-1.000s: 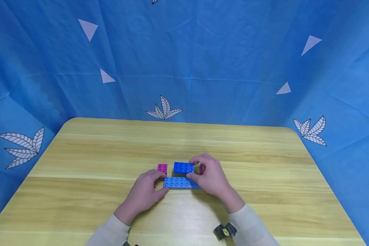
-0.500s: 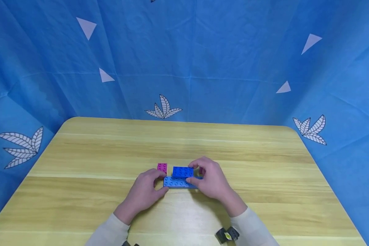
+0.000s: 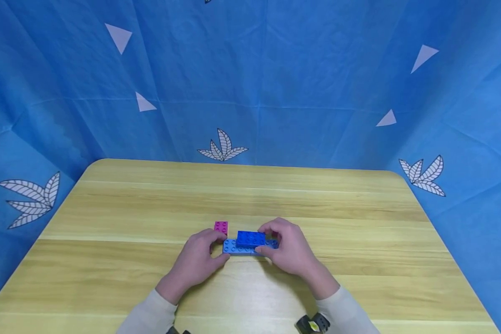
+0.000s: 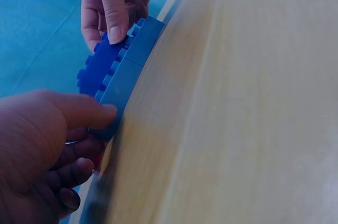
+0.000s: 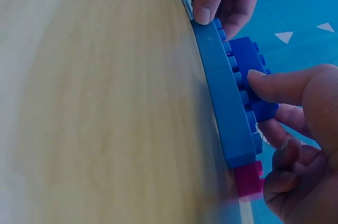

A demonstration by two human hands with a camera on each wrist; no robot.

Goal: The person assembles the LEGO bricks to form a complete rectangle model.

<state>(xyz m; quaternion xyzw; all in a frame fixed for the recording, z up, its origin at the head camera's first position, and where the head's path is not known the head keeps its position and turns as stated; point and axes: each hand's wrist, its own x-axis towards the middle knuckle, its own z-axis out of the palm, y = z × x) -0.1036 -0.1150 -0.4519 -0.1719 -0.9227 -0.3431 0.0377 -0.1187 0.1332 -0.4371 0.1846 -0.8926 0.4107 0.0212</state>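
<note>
Two light blue toy building bricks lie end to end in a row on the table. My left hand pinches the row's left end between thumb and fingers. A dark blue building brick is pinched by its right end in my right hand. It sits over the middle of the row, spanning the seam; in the right wrist view its underside is right at the studs. Behind the left fingertips lies a magenta brick. Another magenta brick shows beyond the row's right end, hidden behind my right hand in the head view.
The wooden table stretches out around the bricks. A blue curtain with white leaf and triangle prints hangs behind its far edge and along both sides. A dark wrist strap device sits at my right sleeve.
My right hand has brought the dark blue brick toward me, from behind the light blue row to over it, then slightly right. My left hand has kept its hold on the row.
</note>
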